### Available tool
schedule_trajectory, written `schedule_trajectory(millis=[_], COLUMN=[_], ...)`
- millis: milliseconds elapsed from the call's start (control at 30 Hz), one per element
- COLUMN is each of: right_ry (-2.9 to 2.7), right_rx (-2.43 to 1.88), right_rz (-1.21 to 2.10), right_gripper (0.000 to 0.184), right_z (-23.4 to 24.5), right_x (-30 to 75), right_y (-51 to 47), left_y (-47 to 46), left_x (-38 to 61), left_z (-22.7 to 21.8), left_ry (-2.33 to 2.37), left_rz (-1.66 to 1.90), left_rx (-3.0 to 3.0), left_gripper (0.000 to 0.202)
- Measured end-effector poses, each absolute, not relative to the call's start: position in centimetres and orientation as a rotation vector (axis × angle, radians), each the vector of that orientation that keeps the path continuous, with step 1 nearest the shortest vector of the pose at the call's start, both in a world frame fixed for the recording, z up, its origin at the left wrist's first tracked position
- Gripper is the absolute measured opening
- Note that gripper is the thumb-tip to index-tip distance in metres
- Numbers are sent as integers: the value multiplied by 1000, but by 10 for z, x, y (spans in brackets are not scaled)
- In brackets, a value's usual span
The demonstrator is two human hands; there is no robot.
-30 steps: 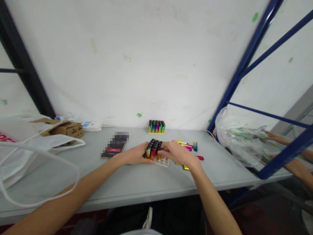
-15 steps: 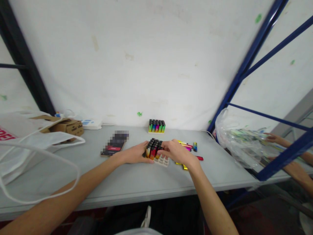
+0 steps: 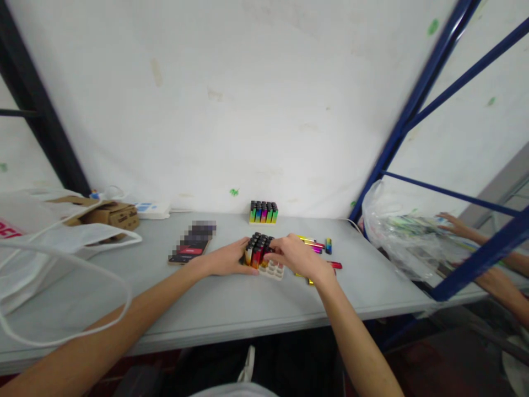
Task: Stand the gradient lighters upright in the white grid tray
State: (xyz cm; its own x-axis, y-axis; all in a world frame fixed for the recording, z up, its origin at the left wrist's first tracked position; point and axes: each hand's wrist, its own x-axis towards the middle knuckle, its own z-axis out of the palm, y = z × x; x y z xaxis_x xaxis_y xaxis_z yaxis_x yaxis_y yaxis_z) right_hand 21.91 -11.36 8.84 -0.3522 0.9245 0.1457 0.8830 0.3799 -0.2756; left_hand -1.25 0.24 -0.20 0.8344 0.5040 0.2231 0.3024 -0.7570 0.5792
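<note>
A white slotted tray [image 3: 273,271] partly filled with upright colourful lighters [image 3: 256,248] sits mid-table. My left hand [image 3: 226,259] rests against the tray's left side, fingers curled round it. My right hand [image 3: 294,253] hovers over the tray's right part, fingers pinched at the lighters; what they hold is hidden. Loose lighters [image 3: 317,246] lie on the table just right of my right hand. A second, full tray of lighters [image 3: 263,212] stands near the wall.
A phone [image 3: 191,249] lies left of the tray. A white bag [image 3: 49,248] and cardboard box [image 3: 109,215] occupy the left. A clear plastic bag [image 3: 397,234] sits at the right by blue frame bars [image 3: 417,105]; another person's hands [image 3: 454,226] work beyond them.
Both hands stay at the tray; my right hand has shifted slightly left over the lighters. The other person's hand at the far right has moved.
</note>
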Motion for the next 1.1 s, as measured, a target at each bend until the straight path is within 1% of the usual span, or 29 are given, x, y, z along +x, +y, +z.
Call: schedule_trajectory(millis=[200,300,367,467,567,667,733,800,867,1000,1100], right_ry=[-2446,-2466,-2441,-2364,-2319,-2264,-2139,-2062,-2045,-1978,-1949], right_rx=[-1649,-1732,-1787,-1857,-1832,-1639,-1639,-1719,-1854,-2093,-2139], right_rz=[196,79,35,41,148,403,425,352,319,368,452], right_gripper=[20,20,24,34,42,33,29,22,19,18,21], right_z=[94,94,91,85,84,89,94,97,94,78,62], right_x=[221,215,208,204,220,257,288,318,345,380,389], right_y=[-120,-120,-117,-111,-108,-110,-111,-111,-108,-98,-89], left_y=[4,3,2,2,2,2,1,1,0,-2,-2], left_x=[-13,-12,-12,-12,-12,-12,-12,-12,-13,-13,-13], left_z=[-4,-4,-3,-3,-2,-1,0,0,1,3,5], left_ry=[634,629,625,624,614,621,631,650,665,669,684], left_rz=[497,493,498,496,497,488,477,470,457,437,434], left_rx=[2469,2475,2476,2469,2476,2485,2493,2494,2491,2493,2496], left_gripper=[78,74,73,78,77,71,71,75,79,77,80])
